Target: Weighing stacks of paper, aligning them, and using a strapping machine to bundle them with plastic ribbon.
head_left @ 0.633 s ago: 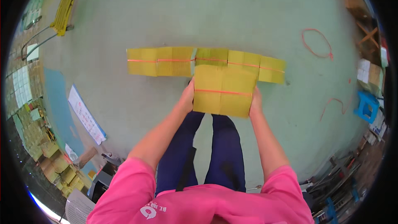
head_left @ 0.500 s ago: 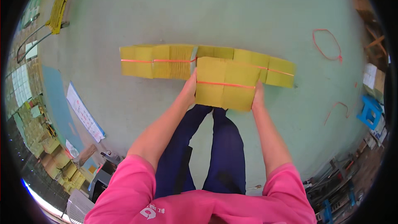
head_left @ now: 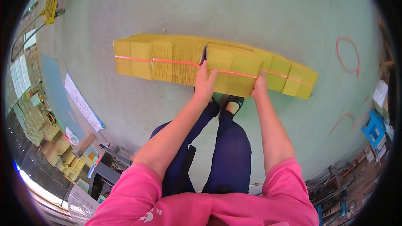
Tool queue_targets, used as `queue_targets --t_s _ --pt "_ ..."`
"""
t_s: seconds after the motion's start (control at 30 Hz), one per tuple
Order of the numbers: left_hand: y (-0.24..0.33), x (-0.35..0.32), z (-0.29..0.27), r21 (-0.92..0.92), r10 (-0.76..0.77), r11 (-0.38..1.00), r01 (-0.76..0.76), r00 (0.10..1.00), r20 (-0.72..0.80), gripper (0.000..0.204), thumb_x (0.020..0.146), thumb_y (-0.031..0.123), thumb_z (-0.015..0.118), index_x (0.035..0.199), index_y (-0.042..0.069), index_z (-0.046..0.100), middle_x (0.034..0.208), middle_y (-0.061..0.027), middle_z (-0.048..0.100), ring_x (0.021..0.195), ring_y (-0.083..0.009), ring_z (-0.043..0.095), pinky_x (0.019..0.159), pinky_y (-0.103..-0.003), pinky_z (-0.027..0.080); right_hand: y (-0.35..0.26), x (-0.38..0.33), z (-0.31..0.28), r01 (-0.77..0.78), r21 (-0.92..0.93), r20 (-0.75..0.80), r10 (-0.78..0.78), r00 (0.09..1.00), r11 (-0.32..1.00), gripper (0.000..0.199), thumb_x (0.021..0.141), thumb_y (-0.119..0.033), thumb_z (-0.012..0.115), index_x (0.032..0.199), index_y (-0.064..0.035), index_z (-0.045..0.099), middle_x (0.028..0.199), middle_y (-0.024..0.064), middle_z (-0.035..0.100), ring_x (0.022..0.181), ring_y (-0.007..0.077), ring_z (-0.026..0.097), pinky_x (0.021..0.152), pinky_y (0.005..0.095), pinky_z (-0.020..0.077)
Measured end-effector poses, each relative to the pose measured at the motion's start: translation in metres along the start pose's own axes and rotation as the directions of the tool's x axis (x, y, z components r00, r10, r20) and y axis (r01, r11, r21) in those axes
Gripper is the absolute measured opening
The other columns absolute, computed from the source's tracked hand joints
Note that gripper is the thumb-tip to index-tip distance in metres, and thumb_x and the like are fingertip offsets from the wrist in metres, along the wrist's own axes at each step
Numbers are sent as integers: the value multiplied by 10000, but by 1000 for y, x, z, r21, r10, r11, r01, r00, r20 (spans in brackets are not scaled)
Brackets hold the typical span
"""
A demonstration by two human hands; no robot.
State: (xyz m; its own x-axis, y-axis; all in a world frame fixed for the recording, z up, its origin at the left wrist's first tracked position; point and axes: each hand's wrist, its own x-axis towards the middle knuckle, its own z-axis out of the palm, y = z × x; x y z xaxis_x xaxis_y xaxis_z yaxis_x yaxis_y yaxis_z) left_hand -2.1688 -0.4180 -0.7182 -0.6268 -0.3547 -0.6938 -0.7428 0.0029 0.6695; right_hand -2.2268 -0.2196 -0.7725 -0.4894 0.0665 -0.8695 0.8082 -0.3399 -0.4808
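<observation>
Both my hands grip a bundle of yellow cardboard [head_left: 239, 60] tied with a pink-red strap. My left hand [head_left: 204, 84] is closed on its left side, thumb lying near the strap on the front. My right hand [head_left: 260, 84] presses the right edge, fingers partly hidden. Close behind the held bundle stretches a long row of strapped yellow cardboard bundles [head_left: 171, 60], showing to both sides of it. A dark gap shows at the held bundle's upper left edge. Whether the held bundle touches the row I cannot tell.
My feet [head_left: 234, 104] stand just below the bundles on the greenish floor [head_left: 146, 113]. A loop of pink strap [head_left: 347, 54] and a loose piece lie at right, near a blue stool [head_left: 374, 127]. Left are a white sheet [head_left: 83, 100] and stacked yellow cardboard [head_left: 58, 150].
The held bundle has moved away from me, in against the row's front in the picture. My arms reach further forward, and my shoes now show below it.
</observation>
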Motion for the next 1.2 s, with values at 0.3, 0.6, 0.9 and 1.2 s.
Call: queue_targets --t_s 0.3,0.6,0.9,1.2 --pt "32 -22 24 338 120 938 -74 986 -116 712 899 171 576 1446 -108 216 1487 -296 287 1398 -395 280 1138 -399 269 14 25 -22 107 -125 -92 -119 989 986 364 962 -175 463 1246 34 552 1197 135 606 1074 212 584 917 320 466" --pt "26 -36 28 578 324 785 -222 943 -78 714 842 131 586 1422 -125 257 1494 -300 265 1398 -403 276 1133 -420 282 3 -3 5 108 -221 -113 -136 984 969 424 965 -190 462 1324 29 514 1287 181 573 1183 255 534 1013 344 400" --pt "16 -149 -105 404 78 915 -9 985 -155 622 852 227 568 1390 -35 396 1387 -268 456 1311 -405 412 1092 -430 339 -15 -174 -27 306 -802 265 -154 952 514 379 1003 -281 440 1219 -6 587 1236 184 615 1185 321 557 1014 380 409" --pt "-124 -517 -210 -561 -686 715 418 573 -448 421 883 313 555 1149 2 654 984 -126 690 898 -241 640 792 -402 502 -38 -420 -7 930 -208 792 505 342 -303 253 845 -233 578 1044 -118 685 1171 102 636 1126 341 574 912 451 491"
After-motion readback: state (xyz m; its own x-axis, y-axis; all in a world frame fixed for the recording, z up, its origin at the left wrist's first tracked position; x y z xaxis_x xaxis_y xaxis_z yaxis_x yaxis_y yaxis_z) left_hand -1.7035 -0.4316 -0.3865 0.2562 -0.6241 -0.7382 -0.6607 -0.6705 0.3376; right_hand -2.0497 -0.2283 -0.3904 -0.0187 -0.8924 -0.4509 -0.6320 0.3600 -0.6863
